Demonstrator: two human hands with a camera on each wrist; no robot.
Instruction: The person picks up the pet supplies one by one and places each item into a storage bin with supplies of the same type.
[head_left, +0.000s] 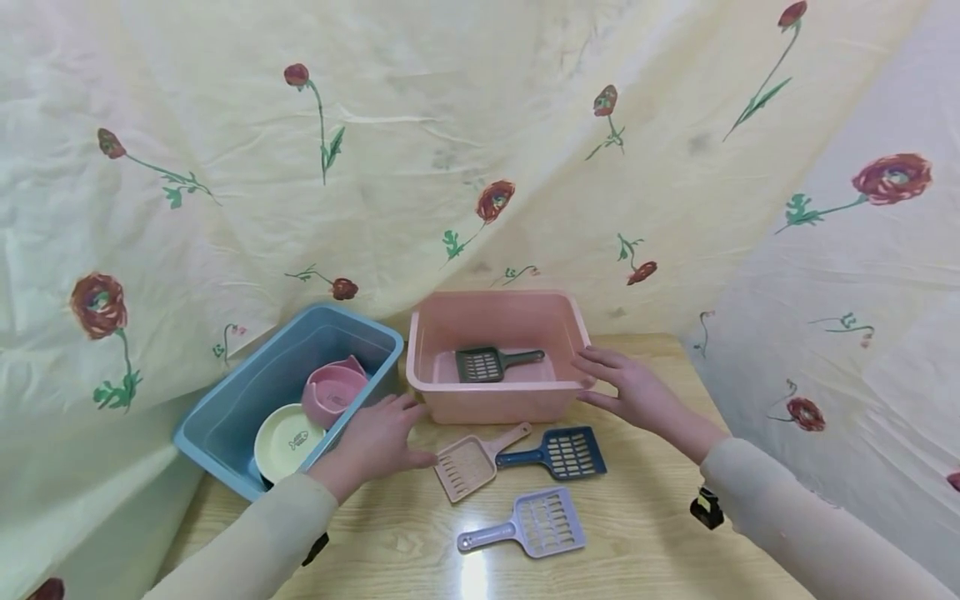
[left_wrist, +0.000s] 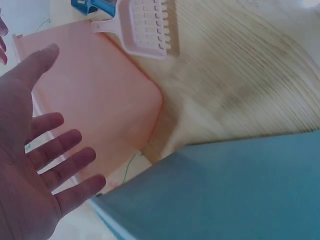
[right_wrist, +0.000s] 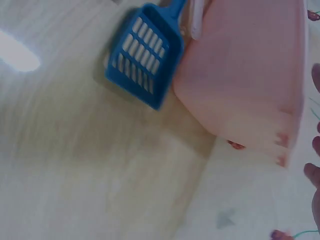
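Observation:
A pink litter box [head_left: 495, 408] stands at the back middle, with a dark green litter scoop [head_left: 489, 365] lying inside. My left hand [head_left: 378, 442] is at the box's front left corner, thumb spread and fingers extended; its palm shows bare in the left wrist view. By the box's right wall is my right hand [head_left: 637, 396], its fingertips overlapping the rim in the head view. Just in front of the box lie a pink scoop [head_left: 468, 465] and a dark blue scoop [head_left: 525, 457], handles crossing close together. Nearer to me is a lavender scoop [head_left: 517, 529].
On the left, a blue litter box [head_left: 251, 392] stands at an angle beside the left forearm. A pink cat-eared bowl [head_left: 330, 396] and a cream bowl [head_left: 276, 442] sit in it. Flower-patterned cloth [head_left: 420, 150] hangs behind the wooden table [head_left: 637, 517].

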